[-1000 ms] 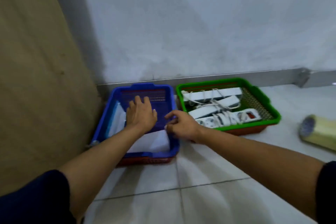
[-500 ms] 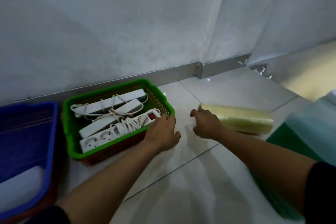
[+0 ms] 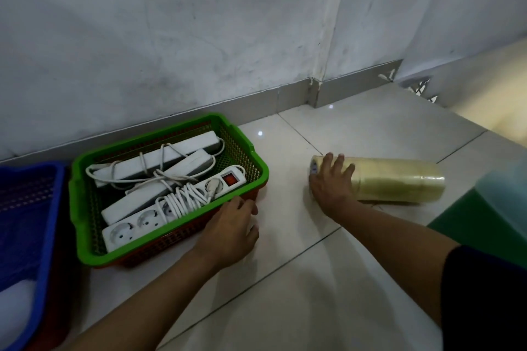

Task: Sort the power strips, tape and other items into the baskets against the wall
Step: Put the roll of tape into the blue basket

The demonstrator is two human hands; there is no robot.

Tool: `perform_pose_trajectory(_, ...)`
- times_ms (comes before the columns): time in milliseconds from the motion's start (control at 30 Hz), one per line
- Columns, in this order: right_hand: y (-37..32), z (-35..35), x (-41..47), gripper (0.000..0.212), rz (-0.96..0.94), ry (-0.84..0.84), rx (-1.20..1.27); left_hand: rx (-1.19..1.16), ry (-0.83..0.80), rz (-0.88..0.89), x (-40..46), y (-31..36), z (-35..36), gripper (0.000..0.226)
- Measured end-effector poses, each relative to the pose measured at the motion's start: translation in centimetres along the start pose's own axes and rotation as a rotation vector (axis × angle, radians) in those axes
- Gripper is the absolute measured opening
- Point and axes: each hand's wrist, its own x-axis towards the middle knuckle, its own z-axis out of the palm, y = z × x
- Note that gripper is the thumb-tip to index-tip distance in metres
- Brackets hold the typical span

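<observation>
Hands are reaching out low over the white tiled floor (image 3: 356, 279). The right hand (image 3: 332, 184) is lying on the near end of a long stack of clear tape rolls (image 3: 399, 181), with its fingers (image 3: 340, 164) spread and curling over the top of it, so it is starting to grip the tape. The stack is lying on its side on the floor, well to the right of the baskets and near the corner of the wall (image 3: 199, 37).

The left hand (image 3: 232, 229) is resting loosely with nothing in it, fingers bent, touching the front right corner of the green basket (image 3: 85, 208). That basket is sitting against the wall with a red basket (image 3: 171, 242) nested under it. Three white power strips (image 3: 176, 177) are lying inside the green basket, side by side, with their white cords (image 3: 182, 199) wound around them. The front strip is showing round sockets and a red switch (image 3: 229, 179).

A blue basket (image 3: 47, 222) is sitting just to the left of the green one, partly cut off by the edge of the view. Something green and blurry (image 3: 484, 219) is sitting at the far right; I cannot tell what it is.
</observation>
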Motion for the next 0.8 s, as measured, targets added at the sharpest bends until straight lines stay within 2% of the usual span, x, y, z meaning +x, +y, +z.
perform_pose_trajectory(133,-0.4,-0.5,-1.9,0.037,-0.055,0.048,0.002,-0.045,-0.005,0.001,0.0,-0.5,-0.4,0.029)
perform_pose_trajectory(233,-1.1,-2.5,-4.1,0.044,-0.203,0.024,0.029,-0.104,-0.042,-0.018,0.0,-0.2,-1.1,0.027)
perform_pose_trajectory(400,-3.7,-8.4,-8.6,0.057,-0.399,-0.016,0.116,-0.194,-0.212,-0.1,-1.1,-0.7,-3.0,0.027)
perform_pose_trajectory(500,-4.7,-11.7,-10.7,0.057,-0.452,0.026,0.207,-0.203,-0.312,-0.145,-2.3,-2.0,-4.5,0.032)
perform_pose_trajectory(633,-5.0,-17.1,-12.8,0.062,-0.464,0.124,0.452,-0.357,-0.41,-0.172,-4.4,-3.9,-6.5,0.059)
perform_pose_trajectory(733,-5.3,-19.9,-13.2,0.058,-0.389,0.189,0.786,-0.578,-0.356,-0.167,-6.5,-4.3,-8.2,0.081)
perform_pose_trajectory(800,-5.6,-20.3,-12.9,0.046,-0.315,0.207,1.053,-0.676,-0.24,-0.169,-7.4,-4.5,-8.6,0.101)
